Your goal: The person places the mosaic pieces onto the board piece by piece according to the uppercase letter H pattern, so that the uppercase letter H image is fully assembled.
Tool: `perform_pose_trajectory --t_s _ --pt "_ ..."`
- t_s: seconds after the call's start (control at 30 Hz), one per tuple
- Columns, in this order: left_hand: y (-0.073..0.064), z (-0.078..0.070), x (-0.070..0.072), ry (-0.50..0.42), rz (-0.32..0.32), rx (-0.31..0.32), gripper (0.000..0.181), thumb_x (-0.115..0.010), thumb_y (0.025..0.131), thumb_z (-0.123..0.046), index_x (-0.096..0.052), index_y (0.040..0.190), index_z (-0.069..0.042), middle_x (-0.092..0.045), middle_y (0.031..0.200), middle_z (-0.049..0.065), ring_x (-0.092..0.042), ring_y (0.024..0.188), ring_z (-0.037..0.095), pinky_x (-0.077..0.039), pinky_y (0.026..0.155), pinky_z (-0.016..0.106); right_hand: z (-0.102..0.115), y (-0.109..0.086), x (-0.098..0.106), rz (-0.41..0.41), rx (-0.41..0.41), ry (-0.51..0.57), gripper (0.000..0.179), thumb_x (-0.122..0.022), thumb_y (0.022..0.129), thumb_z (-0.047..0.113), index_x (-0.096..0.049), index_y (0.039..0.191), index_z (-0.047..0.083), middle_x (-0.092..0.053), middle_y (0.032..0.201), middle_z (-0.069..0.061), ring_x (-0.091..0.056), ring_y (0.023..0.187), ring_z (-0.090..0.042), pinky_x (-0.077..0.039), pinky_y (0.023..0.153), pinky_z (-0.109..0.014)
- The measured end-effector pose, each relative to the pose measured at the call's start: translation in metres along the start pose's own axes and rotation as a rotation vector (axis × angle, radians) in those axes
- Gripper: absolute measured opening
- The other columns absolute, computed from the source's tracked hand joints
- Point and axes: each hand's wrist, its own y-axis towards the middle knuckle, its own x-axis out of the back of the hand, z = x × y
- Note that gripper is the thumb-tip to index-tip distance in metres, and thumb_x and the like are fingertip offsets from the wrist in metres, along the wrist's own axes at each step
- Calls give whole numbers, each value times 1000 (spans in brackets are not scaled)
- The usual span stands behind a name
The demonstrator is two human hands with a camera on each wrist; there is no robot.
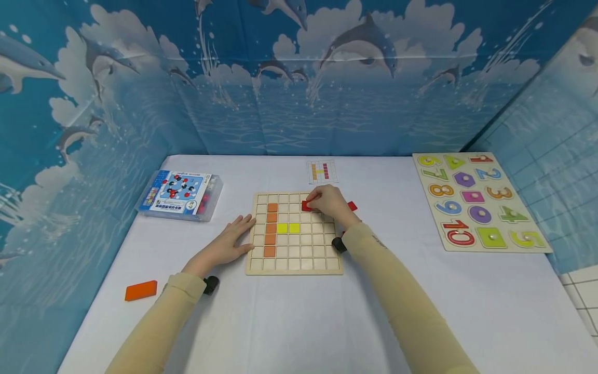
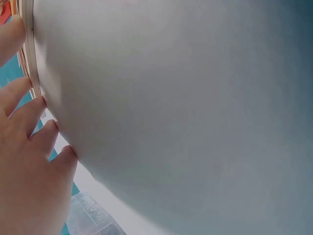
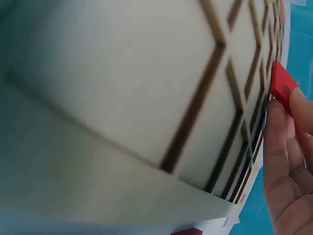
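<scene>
Red square tile [image 1: 305, 206] pinched between right hand's [image 1: 329, 201] thumb and fingertips, tilted, at the far part of the pale wooden grid board [image 1: 293, 272]; can't tell if it touches the board. Left hand [image 1: 225, 244]: fingers spread, nothing gripped, fingertips on the board's near-side left edge. Between the hands, on the grid: five orange square tiles [image 1: 271, 228] in a column, two yellow square tiles [image 1: 282, 228] beside it. Beyond right hand: white printed pattern card [image 1: 322, 171]. Beyond left hand: clear plastic case [image 1: 213, 197]. Left of left forearm: orange rectangular block [image 1: 141, 291]. Well right of right hand: wooden number-and-shape puzzle board [image 1: 457, 193].
</scene>
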Motion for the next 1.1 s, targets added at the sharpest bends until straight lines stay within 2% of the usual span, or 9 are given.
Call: perform_pose_trajectory --t_s 0.27,0.47,0.57,0.73,0.9,1.1 --pt "-1 -1 1 0 0 -3 72 -63 96 -22 -27 156 -6 -17 165 15 -6 153 37 -6 125 55 4 2 -6 -23 53 -115 9 -69 90 9 -73 97 5 -70 97 -9 -60 86 -20 -52 77 -29" --pt "0 -1 1 -3 3 -5 72 -63 96 -21 -27 156 -6 -17 165 15 -5 153 37 -6 125 55 7 2 -10 -25 50 -183 12 -68 90 8 -74 100 4 -70 102 -11 -59 95 -23 -53 81 -32" --pt "0 -1 1 -2 4 1 72 -63 96 -22 -26 156 -7 -16 165 15 -5 154 36 -6 125 54 8 2 -10 -24 50 -205 11 -68 90 8 -73 99 4 -70 101 -11 -58 94 -23 -52 81 -32" --pt "0 1 0 -4 8 12 73 -63 96 -23 -25 156 -8 -15 166 13 -4 154 35 -5 126 53 8 -3 -6 -17 72 -185 13 -68 91 13 -73 101 5 -71 103 -10 -60 93 -23 -53 82 -34" --pt "0 3 1 -1 5 1 73 -63 96 -22 -26 156 -7 -16 165 14 -4 154 36 -6 125 54 2 -14 8 5 60 -113 21 -67 93 18 -71 110 7 -70 112 -11 -62 102 -26 -53 90 -38" --pt "1 3 1 0 16 2 73 -63 96 -24 -25 156 -8 -15 165 13 -4 154 35 -6 125 53 -20 -27 29 -3 9 -62 26 -66 94 24 -70 116 10 -70 112 -11 -62 94 -24 -52 83 -35"
